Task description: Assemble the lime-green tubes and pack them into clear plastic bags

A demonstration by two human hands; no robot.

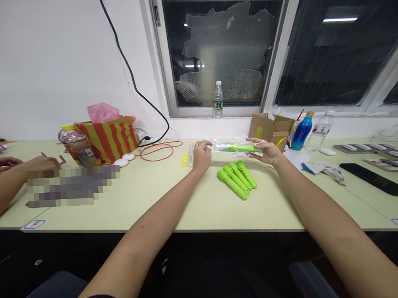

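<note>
In front of me, my left hand pinches the left end of a clear plastic bag. My right hand grips the bag's other end, thumb and fingers around it. A bright green plastic stick lies lengthwise inside the bag, its details blurred by the film. Below, several green microphone-shaped plastic tubes lie side by side on the table. Close to my left hand are clear rounded plastic pieces and yellow rings, partly hidden by the hand.
A cardboard box, a blue bottle and a cloth glove are on the right, near a black phone-like slab. Left are a red cable, a striped bag, a large bottle and another person's hands.
</note>
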